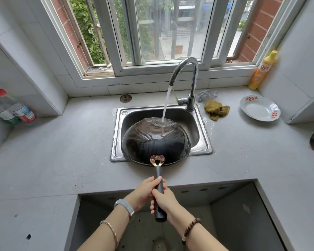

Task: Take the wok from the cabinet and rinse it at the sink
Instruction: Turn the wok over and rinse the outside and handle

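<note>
A black wok [155, 144] is held upside down and tilted over the steel sink [119, 134], its dark outer bottom facing me. Water runs from the chrome faucet [186, 69] onto the far part of the wok and spreads over it. Both hands grip the long black handle [159, 189]: my left hand [146, 191] is higher on it, and my right hand [164, 201] is just below, near the handle's end.
A grey counter [62, 151] surrounds the sink. Right of the faucet lie a steel scourer [207, 95] and a yellow-green cloth [216, 109], then a white plate [259, 110] and a yellow detergent bottle [262, 71]. Two bottles [13, 109] stand at far left. An open cabinet recess [225, 214] lies below the counter.
</note>
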{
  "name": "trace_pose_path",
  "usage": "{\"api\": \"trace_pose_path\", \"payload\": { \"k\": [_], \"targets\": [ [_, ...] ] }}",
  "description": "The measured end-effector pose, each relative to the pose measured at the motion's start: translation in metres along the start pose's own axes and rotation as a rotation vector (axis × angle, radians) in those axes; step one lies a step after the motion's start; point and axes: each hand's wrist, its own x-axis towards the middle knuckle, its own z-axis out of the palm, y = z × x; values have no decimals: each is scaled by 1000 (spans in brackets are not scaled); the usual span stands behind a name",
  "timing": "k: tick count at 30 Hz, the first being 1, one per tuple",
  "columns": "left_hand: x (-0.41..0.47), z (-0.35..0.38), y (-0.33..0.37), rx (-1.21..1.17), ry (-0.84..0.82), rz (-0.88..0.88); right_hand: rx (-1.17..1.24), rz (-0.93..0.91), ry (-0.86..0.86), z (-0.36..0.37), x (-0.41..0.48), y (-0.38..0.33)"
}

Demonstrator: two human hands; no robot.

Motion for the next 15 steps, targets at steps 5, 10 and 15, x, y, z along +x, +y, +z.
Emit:
{"api": "trace_pose_path", "payload": {
  "k": [5,10,15],
  "targets": [
    [1,6,-2,29,50,-9,-17,8,-26,-4,0,-2],
    [0,15,-4,58,99,-25,-41,27,-43,-12,-1,0],
    [-1,20,-7,153,156,-3,0,24,-23,-16,-4,4]
  ]
}}
